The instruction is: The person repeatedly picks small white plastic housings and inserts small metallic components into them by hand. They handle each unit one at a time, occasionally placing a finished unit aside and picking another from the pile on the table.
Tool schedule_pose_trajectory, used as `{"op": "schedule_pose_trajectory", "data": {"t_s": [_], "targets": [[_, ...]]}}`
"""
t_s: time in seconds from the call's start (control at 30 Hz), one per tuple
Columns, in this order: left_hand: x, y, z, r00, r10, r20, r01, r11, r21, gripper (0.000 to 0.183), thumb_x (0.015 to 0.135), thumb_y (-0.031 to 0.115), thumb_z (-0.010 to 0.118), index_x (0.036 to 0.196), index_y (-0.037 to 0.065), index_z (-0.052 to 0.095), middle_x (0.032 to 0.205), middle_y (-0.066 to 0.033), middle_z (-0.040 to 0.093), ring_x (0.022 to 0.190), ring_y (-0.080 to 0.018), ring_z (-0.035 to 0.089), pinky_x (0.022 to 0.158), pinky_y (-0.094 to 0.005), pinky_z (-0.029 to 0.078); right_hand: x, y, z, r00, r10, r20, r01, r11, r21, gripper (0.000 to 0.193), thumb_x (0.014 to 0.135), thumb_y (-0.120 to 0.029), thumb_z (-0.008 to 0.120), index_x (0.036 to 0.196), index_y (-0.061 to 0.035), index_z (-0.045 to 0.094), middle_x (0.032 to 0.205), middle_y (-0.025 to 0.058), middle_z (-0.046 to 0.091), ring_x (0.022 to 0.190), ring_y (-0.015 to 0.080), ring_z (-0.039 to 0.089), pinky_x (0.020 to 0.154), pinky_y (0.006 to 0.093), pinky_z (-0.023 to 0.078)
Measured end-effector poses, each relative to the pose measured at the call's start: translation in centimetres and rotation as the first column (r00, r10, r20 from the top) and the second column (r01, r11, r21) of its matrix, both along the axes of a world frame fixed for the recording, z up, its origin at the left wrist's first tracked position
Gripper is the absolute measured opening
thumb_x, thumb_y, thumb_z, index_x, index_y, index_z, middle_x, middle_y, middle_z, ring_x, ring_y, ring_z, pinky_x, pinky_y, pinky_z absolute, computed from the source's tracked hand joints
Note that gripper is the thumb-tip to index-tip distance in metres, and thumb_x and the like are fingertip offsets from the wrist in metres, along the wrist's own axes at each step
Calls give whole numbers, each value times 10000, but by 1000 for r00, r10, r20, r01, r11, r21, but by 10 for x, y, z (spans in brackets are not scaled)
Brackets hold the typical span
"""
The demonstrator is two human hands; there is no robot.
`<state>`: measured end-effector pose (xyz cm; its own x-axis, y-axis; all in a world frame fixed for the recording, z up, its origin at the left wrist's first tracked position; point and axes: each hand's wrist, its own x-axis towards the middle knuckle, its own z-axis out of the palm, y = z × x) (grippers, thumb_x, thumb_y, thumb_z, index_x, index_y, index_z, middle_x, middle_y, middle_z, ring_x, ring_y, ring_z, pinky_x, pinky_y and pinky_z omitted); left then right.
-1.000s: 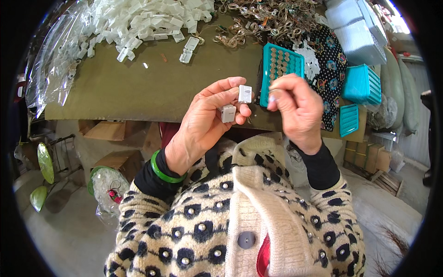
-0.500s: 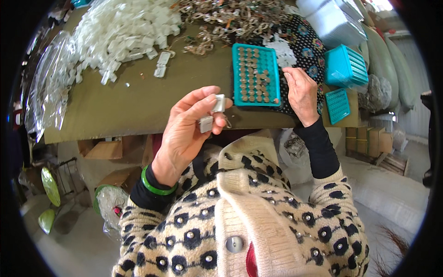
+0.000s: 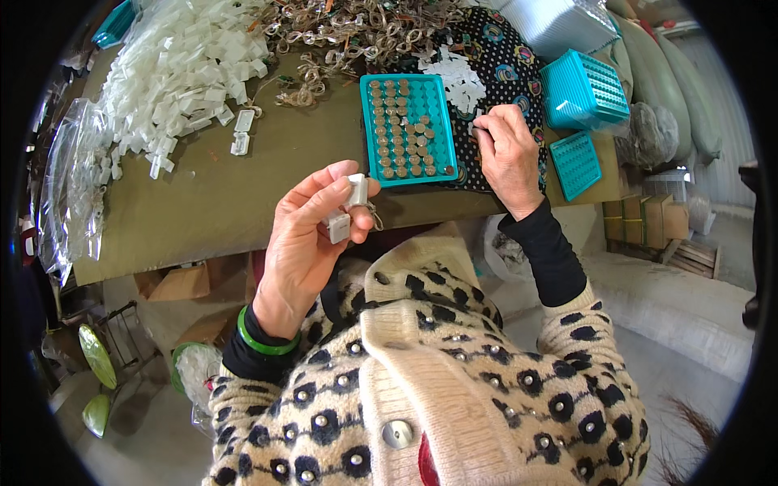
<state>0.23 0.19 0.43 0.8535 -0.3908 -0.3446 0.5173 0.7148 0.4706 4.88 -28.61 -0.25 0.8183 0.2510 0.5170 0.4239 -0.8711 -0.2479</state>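
Note:
My left hand (image 3: 304, 231), held above the table's near edge, is closed on a small white plastic battery case (image 3: 338, 228) that is opened into two halves. A thin loop of wire (image 3: 374, 215) hangs by its fingertips. My right hand (image 3: 512, 154) is over the dotted black cloth, thumb and forefinger pinched on a small whitish piece (image 3: 477, 118), whose shape is hard to make out. Just beyond those fingertips lies a heap of flat white pieces (image 3: 454, 79). Between my hands stands a teal tray (image 3: 442, 130) with rows of coin cells (image 3: 387, 151).
White cases are heaped (image 3: 182, 73) at the far left, and one opened case (image 3: 241, 132) lies apart. Tangled wires (image 3: 365, 32) cover the back. On the right are stacked teal trays (image 3: 585, 89), a single teal tray (image 3: 576, 166) and the dotted cloth (image 3: 519, 77).
The view has shifted, so the table's things sit further left. My right fingertips now pinch a whitish piece beside the flat white heap. My left hand still holds the battery case.

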Motion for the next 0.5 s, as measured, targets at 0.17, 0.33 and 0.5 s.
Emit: {"op": "schedule_pose_trajectory", "data": {"t_s": [0.17, 0.33, 0.5], "targets": [[0, -3, 3, 1000, -30, 1, 30, 997, -72, 320, 981, 54, 543, 1296, -7, 553, 1195, -252, 648, 912, -267, 712, 655, -305, 584, -1, -8, 4, 998, 54, -25, -55, 997, -62, 109, 818, 52, 650, 907, -6, 623, 929, 107, 559, 835, 269, 598, 719, 362, 508], [1, -4, -2, 999, -46, 6, 46, 994, -99, 307, 982, 45, 555, 1286, 9, 569, 1197, -248, 647, 957, -273, 707, 655, -301, 581, -3, -7, 5, 999, -1, -54, 2, 1000, 9, 126, 791, 61, 632, 889, -14, 610, 939, 104, 586, 844, 282, 611, 713, 383, 504], [-1, -4, -5, 999, -42, -2, 41, 994, -102, 296, 980, 57, 575, 1275, 24, 584, 1189, -242, 651, 953, -268, 708, 644, -298, 573, -4, -4, 8, 999, 0, -40, -5, 990, -142, 103, 765, 10, 628, 851, -28, 585, 888, 85, 556, 821, 269, 584, 688, 373, 493]]}}
